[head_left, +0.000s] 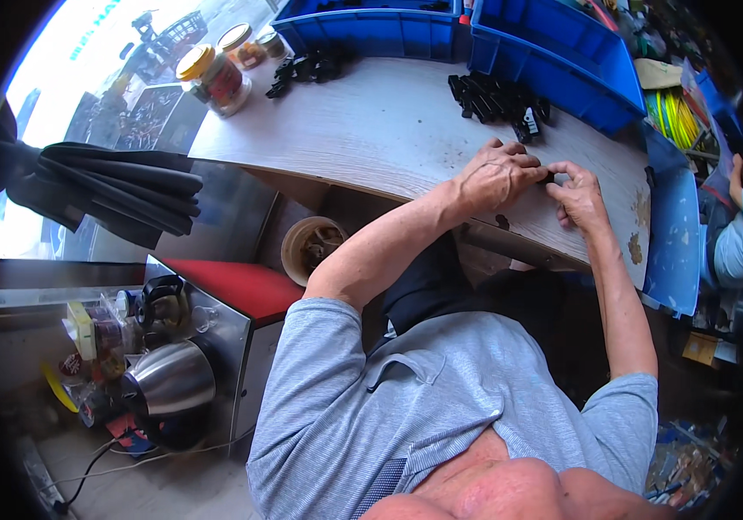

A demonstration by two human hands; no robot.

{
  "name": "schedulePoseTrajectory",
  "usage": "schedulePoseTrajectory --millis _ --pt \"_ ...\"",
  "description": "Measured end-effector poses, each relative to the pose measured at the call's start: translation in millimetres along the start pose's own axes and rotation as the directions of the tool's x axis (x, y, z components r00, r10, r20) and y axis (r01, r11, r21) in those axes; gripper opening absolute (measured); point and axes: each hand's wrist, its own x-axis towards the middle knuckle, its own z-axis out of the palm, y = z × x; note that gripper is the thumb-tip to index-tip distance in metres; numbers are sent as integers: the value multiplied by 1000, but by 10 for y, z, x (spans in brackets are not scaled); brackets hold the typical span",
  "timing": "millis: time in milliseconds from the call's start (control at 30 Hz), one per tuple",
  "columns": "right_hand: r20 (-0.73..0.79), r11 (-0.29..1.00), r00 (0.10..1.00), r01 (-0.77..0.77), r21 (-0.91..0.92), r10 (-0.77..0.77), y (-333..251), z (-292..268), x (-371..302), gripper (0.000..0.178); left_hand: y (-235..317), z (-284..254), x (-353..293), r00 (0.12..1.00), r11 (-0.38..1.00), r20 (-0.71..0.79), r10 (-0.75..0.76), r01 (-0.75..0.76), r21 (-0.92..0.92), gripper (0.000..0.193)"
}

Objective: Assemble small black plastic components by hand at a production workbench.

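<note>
Over the light wood-grain table (371, 121), my left hand (503, 176) and my right hand (578, 198) come together near its front edge. A small black part (550, 178) is pinched between their fingertips; most of it is hidden, so its exact kind does not show. The fingers of both hands are curled and closed around it. Just beyond my hands lies a heap of black, elongated parts (486, 94), with a small pale piece (531, 121) at its near end. Another heap of black parts (306, 71) sits farther left on the table.
Two blue bins (371, 33) (553, 74) stand along the table's far side. Jars (215, 80) occupy its left end. Below are a bucket (292, 251) and a red-topped cabinet (233, 282), with a steel kettle (172, 380) beside it. Another person's sleeve (742, 238) shows at right.
</note>
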Motion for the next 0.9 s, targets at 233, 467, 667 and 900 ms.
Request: schedulePoseTrajectory --millis 233,467,667,900 --pt "-23 995 1000 -15 -103 13 -65 72 32 33 -29 -53 -103 991 987 -104 -80 64 -147 38" --pt "-75 999 997 35 7 -34 70 10 -26 34 -1582 -899 -916 591 774 -733 -337 617 141 40" --pt "-110 994 994 34 101 -22 -83 111 -52 36 -2702 -1417 -1895 478 349 -602 -639 878 327 28" --pt "-108 949 982 -116 294 153 -16 -90 8 45 -1954 -1096 -1396 765 626 -486 -423 634 454 25"
